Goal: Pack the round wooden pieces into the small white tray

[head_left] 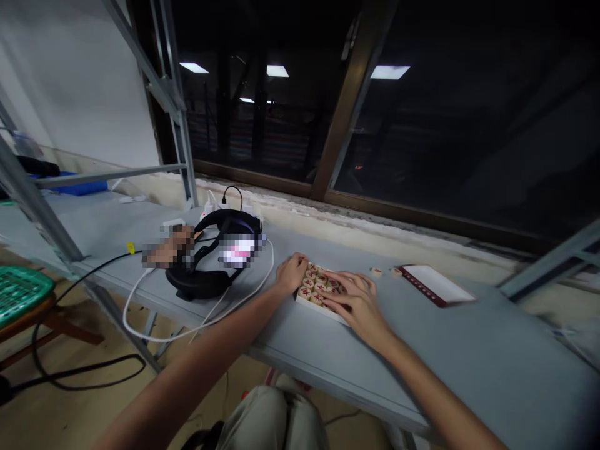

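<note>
Fingers: left hand [290, 275] half curled at left edge of box [319, 309]; right hand [360, 305] half open over pieces [306, 292]; firm hold I cannot tell.
Box: white, rectangular, frame centre.
Pieces: round, red-marked.
Table [492, 350]: smooth grey, stretching wide lower right.

Dim greyish light, bright panels [390, 72] mirrored in dark window [262, 134], pixelated patches [169, 248], right edge seemingly soft

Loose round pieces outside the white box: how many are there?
2: one piece just beyond the right hand, another piece beside the maroon-edged lid. That hand may hide more.
</note>
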Action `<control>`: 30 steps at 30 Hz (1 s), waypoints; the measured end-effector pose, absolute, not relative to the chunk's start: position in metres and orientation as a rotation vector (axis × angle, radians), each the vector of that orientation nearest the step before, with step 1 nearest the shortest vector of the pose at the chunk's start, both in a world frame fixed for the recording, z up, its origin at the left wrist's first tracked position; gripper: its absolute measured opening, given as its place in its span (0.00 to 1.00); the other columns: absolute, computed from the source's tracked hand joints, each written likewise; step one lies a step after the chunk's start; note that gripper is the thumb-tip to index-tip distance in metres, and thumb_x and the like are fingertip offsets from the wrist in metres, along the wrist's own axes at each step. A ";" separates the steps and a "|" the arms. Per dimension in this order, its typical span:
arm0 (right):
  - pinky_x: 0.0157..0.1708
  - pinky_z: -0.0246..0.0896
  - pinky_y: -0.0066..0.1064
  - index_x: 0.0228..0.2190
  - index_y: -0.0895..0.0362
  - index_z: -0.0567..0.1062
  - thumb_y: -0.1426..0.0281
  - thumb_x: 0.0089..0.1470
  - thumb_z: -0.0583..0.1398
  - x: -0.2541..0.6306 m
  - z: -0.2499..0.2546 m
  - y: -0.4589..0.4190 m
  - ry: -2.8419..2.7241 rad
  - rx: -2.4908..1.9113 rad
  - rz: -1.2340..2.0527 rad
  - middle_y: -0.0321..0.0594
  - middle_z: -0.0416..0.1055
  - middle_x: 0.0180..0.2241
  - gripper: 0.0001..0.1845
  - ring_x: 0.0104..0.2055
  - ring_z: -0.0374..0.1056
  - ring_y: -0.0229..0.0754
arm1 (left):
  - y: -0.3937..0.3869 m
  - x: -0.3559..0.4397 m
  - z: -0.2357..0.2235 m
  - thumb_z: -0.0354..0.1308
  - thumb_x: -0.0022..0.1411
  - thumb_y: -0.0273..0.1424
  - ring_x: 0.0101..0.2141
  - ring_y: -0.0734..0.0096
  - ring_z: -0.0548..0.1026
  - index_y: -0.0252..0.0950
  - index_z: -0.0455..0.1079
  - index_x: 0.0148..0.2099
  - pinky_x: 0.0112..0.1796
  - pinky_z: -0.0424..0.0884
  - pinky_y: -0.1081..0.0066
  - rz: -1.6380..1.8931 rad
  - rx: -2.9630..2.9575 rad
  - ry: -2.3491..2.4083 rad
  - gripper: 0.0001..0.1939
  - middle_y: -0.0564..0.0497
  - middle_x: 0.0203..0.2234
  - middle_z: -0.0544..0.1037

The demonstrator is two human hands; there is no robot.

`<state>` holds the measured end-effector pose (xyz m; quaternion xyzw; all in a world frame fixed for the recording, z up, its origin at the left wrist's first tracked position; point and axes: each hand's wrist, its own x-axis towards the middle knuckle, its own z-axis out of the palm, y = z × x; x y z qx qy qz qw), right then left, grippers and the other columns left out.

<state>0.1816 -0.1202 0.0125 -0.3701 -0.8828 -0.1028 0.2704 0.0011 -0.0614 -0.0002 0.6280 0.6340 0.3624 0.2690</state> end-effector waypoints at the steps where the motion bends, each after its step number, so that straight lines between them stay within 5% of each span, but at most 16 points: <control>1: 0.51 0.47 0.48 0.44 0.42 0.76 0.63 0.62 0.52 0.184 0.015 -0.117 -2.364 -1.030 -0.294 0.34 0.66 0.53 0.15 0.53 0.58 0.48 | -0.061 0.001 0.000 0.44 0.66 0.33 0.45 0.66 0.73 0.37 0.69 0.47 0.47 0.64 0.69 0.974 1.696 1.707 0.14 0.49 0.44 0.77; 7: 0.50 0.51 0.54 0.52 0.53 0.69 0.66 0.60 0.48 0.245 0.008 -0.057 -2.058 -1.555 -0.486 0.47 0.60 0.57 0.22 0.54 0.57 0.53 | -0.061 0.001 0.002 0.44 0.66 0.34 0.46 0.65 0.72 0.39 0.69 0.48 0.49 0.63 0.68 0.940 1.685 1.727 0.15 0.50 0.45 0.76; 12: 0.54 0.42 0.58 0.44 0.54 0.74 0.65 0.59 0.48 0.295 -0.016 -0.026 -2.108 -1.852 -0.369 0.45 0.70 0.48 0.19 0.52 0.61 0.51 | -0.062 0.001 0.004 0.43 0.66 0.34 0.46 0.65 0.72 0.39 0.68 0.48 0.49 0.64 0.68 0.920 1.693 1.745 0.15 0.50 0.45 0.76; 21: 0.46 0.57 0.42 0.44 0.53 0.76 0.56 0.58 0.52 0.242 0.019 -0.087 -2.264 -1.205 0.096 0.43 0.72 0.44 0.20 0.46 0.65 0.47 | -0.057 0.001 -0.004 0.43 0.66 0.35 0.46 0.64 0.72 0.38 0.68 0.48 0.48 0.64 0.68 0.936 1.721 1.721 0.16 0.50 0.45 0.76; 30: 0.43 0.51 0.42 0.43 0.49 0.75 0.58 0.61 0.52 0.201 0.015 -0.143 -2.339 -1.197 -0.039 0.41 0.74 0.41 0.16 0.45 0.66 0.47 | -0.060 0.001 0.000 0.43 0.66 0.35 0.48 0.66 0.72 0.39 0.68 0.48 0.49 0.63 0.69 0.924 1.724 1.719 0.15 0.51 0.46 0.76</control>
